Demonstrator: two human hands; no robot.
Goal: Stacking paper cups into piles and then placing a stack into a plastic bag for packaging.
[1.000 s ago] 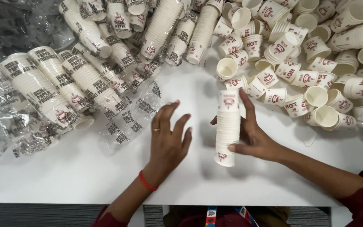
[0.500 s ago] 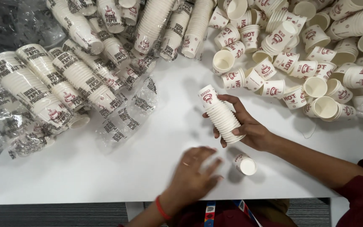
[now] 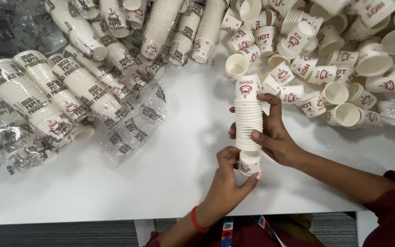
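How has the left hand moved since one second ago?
Yes. The left hand lay flat on the table left of the cup stack; now it is below the stack, holding a single cup.

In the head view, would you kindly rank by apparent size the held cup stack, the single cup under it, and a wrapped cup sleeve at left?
1. Wrapped cup sleeve, longest.
2. Held cup stack in the right hand.
3. Single cup in the left hand.

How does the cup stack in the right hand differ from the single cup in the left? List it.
1. The cup stack is many nested cups; the single cup is alone.
2. The stack is gripped by the right hand; the single cup by the left hand, just below it.
Both are white paper with red print.
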